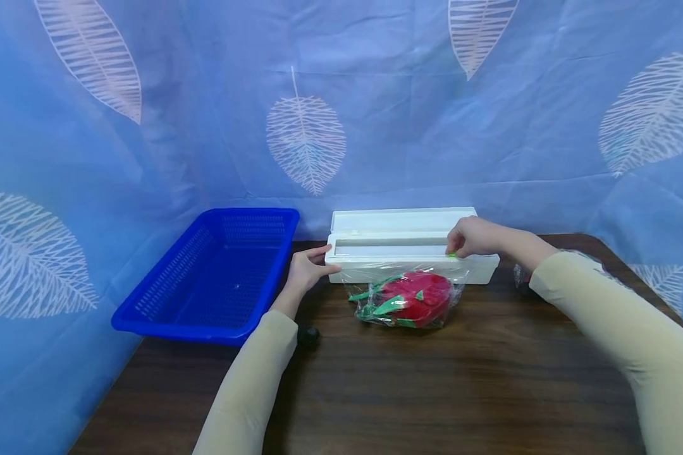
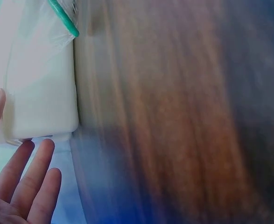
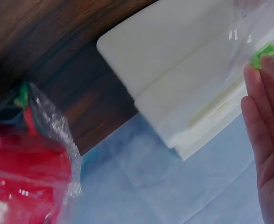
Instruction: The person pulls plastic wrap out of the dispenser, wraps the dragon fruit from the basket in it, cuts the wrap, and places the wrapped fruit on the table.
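Note:
A long white cling film dispenser [image 1: 410, 273] lies across the table with its lid [image 1: 404, 220] raised at the back. Clear film hangs over its front edge, and a red dragon fruit [image 1: 418, 297] with green scales lies in that film just in front. With thumb and fingertips, my right hand [image 1: 472, 237] pinches a small bright green slide cutter [image 3: 263, 56] near the dispenser's right end. At the left end, my left hand [image 1: 306, 272] touches the box with extended fingers, thumb toward the front; in the left wrist view its fingers [image 2: 36, 175] are spread.
To the left stands a blue plastic basket [image 1: 205, 278] with perforated walls. Another film-wrapped red thing [image 3: 24, 172] lies to the right, mostly behind my right forearm in the head view. A small black object [image 1: 308, 336] shows beside the left sleeve. A blue leaf-patterned cloth [image 1: 387, 126] hangs behind.

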Tool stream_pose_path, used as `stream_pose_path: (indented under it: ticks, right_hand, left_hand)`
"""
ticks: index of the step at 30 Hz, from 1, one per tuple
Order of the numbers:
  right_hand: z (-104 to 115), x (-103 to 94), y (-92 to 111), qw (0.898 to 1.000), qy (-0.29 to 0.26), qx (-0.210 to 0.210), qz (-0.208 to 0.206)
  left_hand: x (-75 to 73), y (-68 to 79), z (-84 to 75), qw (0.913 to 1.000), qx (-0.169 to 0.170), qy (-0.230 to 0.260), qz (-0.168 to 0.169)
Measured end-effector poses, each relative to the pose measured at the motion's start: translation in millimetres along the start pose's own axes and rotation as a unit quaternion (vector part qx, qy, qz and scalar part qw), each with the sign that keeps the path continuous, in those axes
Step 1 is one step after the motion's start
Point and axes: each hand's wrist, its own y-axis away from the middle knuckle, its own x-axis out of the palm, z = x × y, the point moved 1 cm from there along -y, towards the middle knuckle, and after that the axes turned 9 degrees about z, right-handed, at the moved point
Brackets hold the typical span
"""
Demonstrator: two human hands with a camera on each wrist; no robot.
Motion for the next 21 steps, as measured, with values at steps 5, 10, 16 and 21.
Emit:
stream_pose_path:
  ticks: [5, 10, 16, 21]
  right_hand:
    - [-4, 1.0, 1, 1.000, 0.013, -0.009, 0.002]
    - [-6, 0.5, 2, 1.000, 0.015, -0.009, -0.003]
    - [-13, -1.5, 16, 1.000, 0.024, 0.002, -0.003]
    - [-25, -4.6, 36, 0.998, 0.052, 0.031, -0.014]
  left_hand:
    - [1.5, 0.9, 1.9, 1.0000, -0.005, 0.000, -0.004]
    - [1.1, -0.2, 1.1, 1.0000, -0.004, 0.000, -0.008]
    - [4.3, -0.9, 1.0, 0.9998, 0.010, 0.019, 0.005]
    - [2.4, -1.1, 1.6, 0.9997, 0.013, 0.022, 0.008]
